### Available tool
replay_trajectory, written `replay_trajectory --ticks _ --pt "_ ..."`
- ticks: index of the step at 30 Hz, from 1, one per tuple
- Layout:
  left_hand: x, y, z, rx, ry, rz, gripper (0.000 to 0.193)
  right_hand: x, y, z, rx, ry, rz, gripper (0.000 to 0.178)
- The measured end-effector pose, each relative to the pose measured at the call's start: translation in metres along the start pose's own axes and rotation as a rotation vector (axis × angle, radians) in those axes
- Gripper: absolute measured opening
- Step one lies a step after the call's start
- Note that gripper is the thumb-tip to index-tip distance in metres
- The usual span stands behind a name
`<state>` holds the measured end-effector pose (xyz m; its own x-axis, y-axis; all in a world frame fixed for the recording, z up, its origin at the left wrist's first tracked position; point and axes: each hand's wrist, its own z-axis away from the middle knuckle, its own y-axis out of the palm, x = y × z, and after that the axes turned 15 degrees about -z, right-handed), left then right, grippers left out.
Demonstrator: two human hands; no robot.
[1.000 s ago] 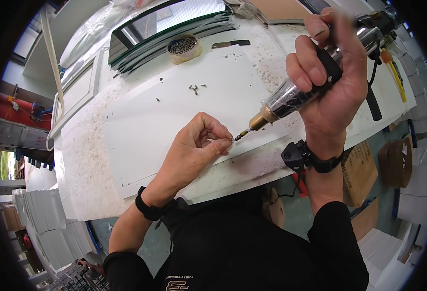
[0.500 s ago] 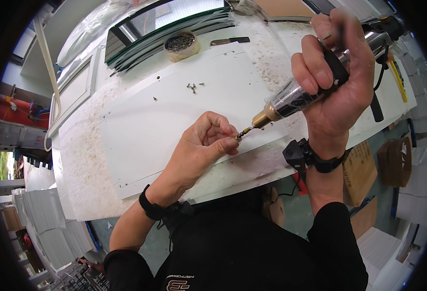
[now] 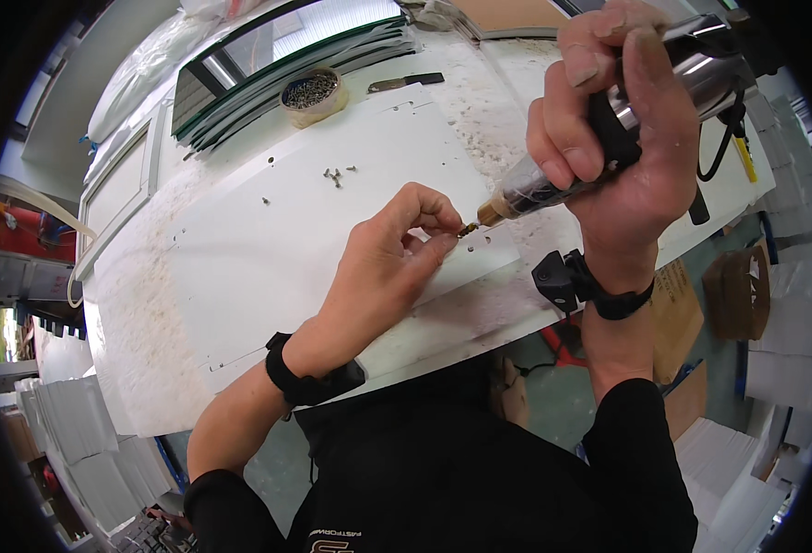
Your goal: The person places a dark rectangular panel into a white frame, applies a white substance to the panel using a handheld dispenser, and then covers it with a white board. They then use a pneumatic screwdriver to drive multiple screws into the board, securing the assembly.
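My right hand grips a silver-and-black power screwdriver that slants down to the left, its brass-coloured nose near the white panel. At the tip of its bit, the thumb and index finger of my left hand pinch a small screw. How firmly bit and screw head meet is too small to tell. Underneath lies the flat white panel, with small holes near its edges. A cluster of loose screws rests on it, beyond my left hand.
At the back stand a round tub of screws, a dark-handled knife and stacked dark-edged glass panes. A white frame lies at the left. Brown cardboard is below the table's right side.
Both hands have moved rightward and farther over the panel, bringing the screw and screwdriver nearer its right end. The whole view has shifted slightly.
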<state>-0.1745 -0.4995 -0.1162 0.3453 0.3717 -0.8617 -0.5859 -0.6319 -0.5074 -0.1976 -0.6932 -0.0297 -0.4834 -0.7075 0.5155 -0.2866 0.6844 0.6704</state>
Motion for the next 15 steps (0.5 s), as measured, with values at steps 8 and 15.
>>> replay_trajectory --ticks 8,15 --pt "0.008 0.018 -0.018 0.01 0.057 -0.148 0.019 -0.001 0.008 0.003 -0.018 0.195 0.294 0.015" --pt "0.01 0.018 -0.019 0.013 0.11 -0.15 0.019 0.001 0.005 0.003 -0.019 0.255 0.309 0.011"
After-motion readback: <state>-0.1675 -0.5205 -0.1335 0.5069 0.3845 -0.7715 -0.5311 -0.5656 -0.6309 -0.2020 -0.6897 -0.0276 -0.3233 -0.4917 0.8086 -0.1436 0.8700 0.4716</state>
